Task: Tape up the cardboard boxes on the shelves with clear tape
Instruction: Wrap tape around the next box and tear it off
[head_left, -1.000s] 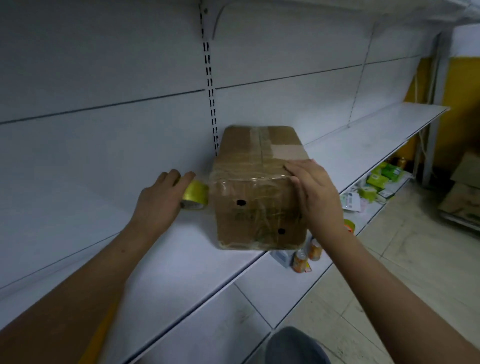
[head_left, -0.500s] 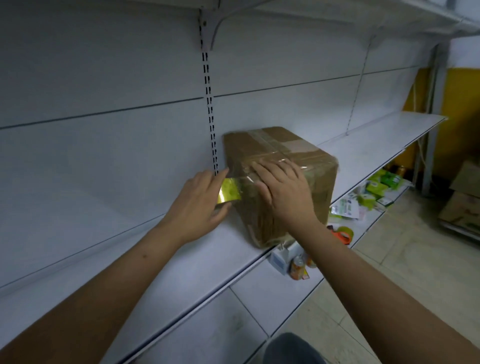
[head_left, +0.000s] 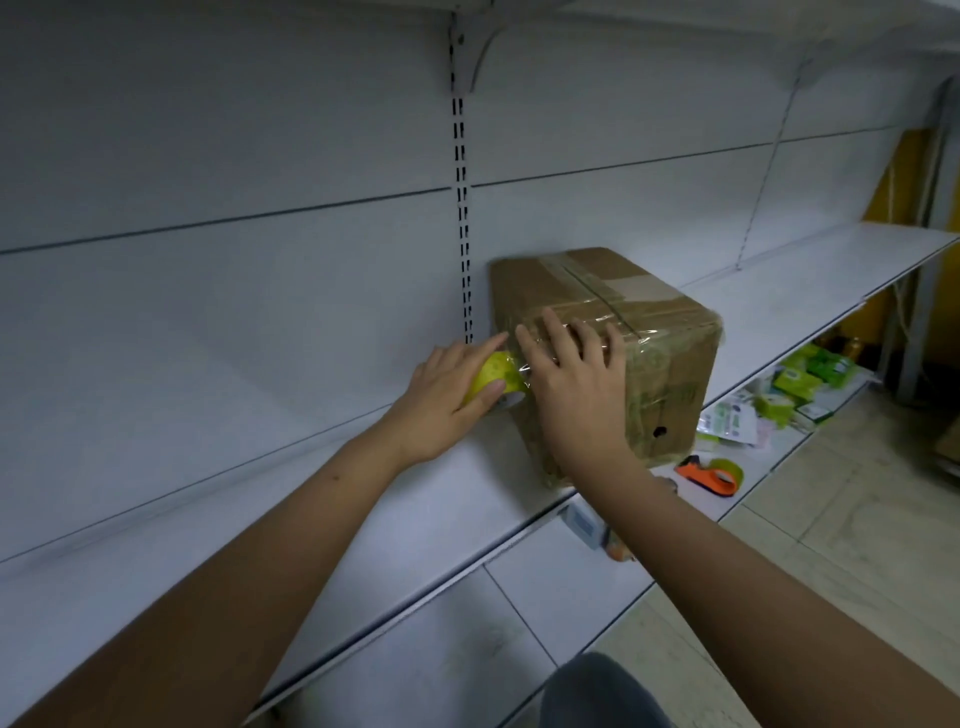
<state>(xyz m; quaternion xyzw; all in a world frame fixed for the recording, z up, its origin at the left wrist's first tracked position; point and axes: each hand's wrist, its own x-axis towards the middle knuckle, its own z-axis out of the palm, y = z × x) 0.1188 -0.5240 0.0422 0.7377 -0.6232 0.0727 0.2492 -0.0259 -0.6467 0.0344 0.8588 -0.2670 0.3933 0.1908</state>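
A brown cardboard box (head_left: 670, 364), wrapped in shiny clear tape, stands on the white shelf (head_left: 426, 509) against the back wall. My left hand (head_left: 447, 400) grips a yellow-cored roll of clear tape (head_left: 496, 371) right at the box's left side. A short strip of tape runs from the roll to the box. My right hand (head_left: 576, 384) lies flat with spread fingers on the box's near upper corner, pressing the tape down.
On the lower shelf to the right lie an orange tape dispenser (head_left: 709, 474), green packages (head_left: 810, 371) and small bottles (head_left: 618, 551). A slotted upright (head_left: 462, 218) runs up the back wall behind the box. Tiled floor (head_left: 857, 545) lies at the right.
The box has been turned so a corner faces me. My left hand brought the tape roll from the shelf up against the box's left side; my right hand slid onto the near corner.
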